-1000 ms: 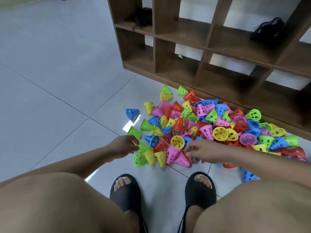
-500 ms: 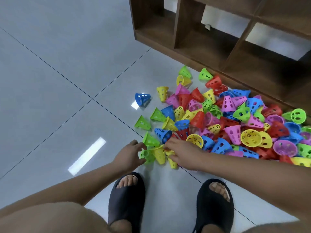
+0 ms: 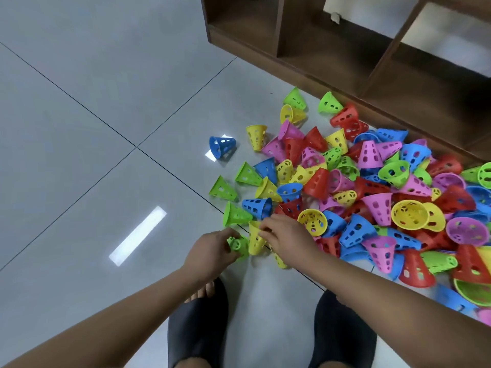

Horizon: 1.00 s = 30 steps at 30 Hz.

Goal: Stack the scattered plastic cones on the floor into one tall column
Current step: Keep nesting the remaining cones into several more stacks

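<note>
A heap of small perforated plastic cones (image 3: 372,192) in red, blue, yellow, green and pink covers the floor on the right. At its near left edge my left hand (image 3: 212,251) grips a green cone (image 3: 237,245) lying on its side. Right beside it my right hand (image 3: 287,235) pinches the top of a yellow cone (image 3: 255,241) that touches the green one. Another yellow cone (image 3: 280,258) lies partly hidden under my right hand. A lone blue cone (image 3: 221,146) lies apart at the heap's far left.
A brown wooden shelf unit (image 3: 292,46) stands on the floor behind the heap. Grey floor tiles (image 3: 93,128) spread to the left. My two feet in black slippers (image 3: 198,333) stand just below my hands.
The view has tilted down and closer. My left hand has closed on the green cone and my right hand has taken hold of the yellow cone beside it.
</note>
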Motion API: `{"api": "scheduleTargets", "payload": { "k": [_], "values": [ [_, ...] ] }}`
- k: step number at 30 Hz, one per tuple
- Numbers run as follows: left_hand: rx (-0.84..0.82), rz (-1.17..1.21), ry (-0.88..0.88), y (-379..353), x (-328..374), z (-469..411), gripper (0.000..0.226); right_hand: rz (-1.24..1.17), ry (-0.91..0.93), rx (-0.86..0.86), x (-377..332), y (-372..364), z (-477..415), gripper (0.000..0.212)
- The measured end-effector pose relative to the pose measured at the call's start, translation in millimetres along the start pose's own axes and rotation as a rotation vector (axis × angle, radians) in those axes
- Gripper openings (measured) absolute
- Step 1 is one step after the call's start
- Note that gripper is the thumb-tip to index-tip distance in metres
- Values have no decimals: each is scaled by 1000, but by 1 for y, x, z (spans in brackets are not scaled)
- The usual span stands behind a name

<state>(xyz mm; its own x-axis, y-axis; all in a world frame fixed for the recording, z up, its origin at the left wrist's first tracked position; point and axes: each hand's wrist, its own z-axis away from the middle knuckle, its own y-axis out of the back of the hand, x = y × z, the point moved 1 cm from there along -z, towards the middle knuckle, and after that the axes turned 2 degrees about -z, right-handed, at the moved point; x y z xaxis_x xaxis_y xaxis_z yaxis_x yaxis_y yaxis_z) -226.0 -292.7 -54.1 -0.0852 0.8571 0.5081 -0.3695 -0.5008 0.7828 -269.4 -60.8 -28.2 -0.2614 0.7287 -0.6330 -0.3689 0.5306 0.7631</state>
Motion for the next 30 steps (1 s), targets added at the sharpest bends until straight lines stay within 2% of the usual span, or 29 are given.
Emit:
{"api": "scheduleTargets", "payload": {
  "k": [4,7,10,13,16,19,21,24,27,30],
  "values": [
    [-44,154,55,-4,1,3,36,-447,-282,91,-5,18,11,12],
    [-131,301,83,-5,5,3,36,-690,-413,-24,-16,12,20,13],
    [-106,421,131,-3,1,3,33,-567,-406,-114,-18,0,23,13],
    [-92,556,169,2,-6,3,32,-440,-419,-108,-9,-7,16,10],
    [-171,598,84,7,-3,8,58,-343,-404,-61,-6,-12,11,13],
    [-203,498,-48,4,0,13,74,-195,-265,3,-3,-12,12,19],
    [-160,397,-87,0,0,12,69,-54,-166,31,0,-7,18,18],
    [-78,320,-103,-4,2,3,55,132,-124,-21,8,1,29,23],
    [-52,246,-120,-7,3,-2,46,185,-111,-73,17,4,39,29],
    [-28,235,-128,-6,2,-2,43,184,-74,-70,22,4,44,16]
  ]
}}
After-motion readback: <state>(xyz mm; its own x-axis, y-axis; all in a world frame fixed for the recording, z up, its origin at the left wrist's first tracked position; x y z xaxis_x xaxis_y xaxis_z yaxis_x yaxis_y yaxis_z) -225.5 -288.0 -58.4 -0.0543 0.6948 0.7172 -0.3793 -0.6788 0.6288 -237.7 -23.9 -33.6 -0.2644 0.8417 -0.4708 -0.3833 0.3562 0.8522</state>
